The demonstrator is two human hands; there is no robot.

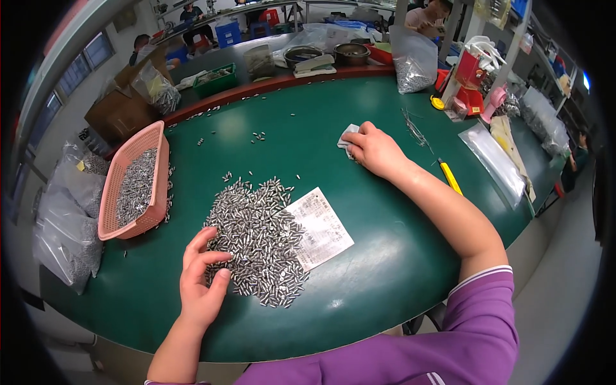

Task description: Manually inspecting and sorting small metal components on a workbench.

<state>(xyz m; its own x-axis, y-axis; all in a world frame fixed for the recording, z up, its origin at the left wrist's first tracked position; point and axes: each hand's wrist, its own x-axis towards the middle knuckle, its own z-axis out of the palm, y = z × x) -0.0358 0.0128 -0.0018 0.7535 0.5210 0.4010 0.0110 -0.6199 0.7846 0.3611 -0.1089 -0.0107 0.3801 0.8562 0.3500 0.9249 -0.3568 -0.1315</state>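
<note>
A heap of small metal pins [260, 237] lies on the green table [372, 282]. At the heap's left edge is my left hand [204, 276], its fingers apart and curved beside the pins, with nothing seen in its grasp. A printed paper sheet [321, 231] lies flat, its left side under the heap's right edge. Farther off, my right hand [371, 149] is closed on a crumpled white cloth or tissue [347, 140] pressed against the tabletop. What lies under that cloth is hidden.
A pink basket [163, 183] of similar pins stands at the left, beside filled plastic bags [67, 224]. On the right lie a yellow utility knife [450, 178], thin wires [417, 130] and clear plastic bags [494, 160]. Several stray pins [258, 136] dot the far left. Other people sit beyond.
</note>
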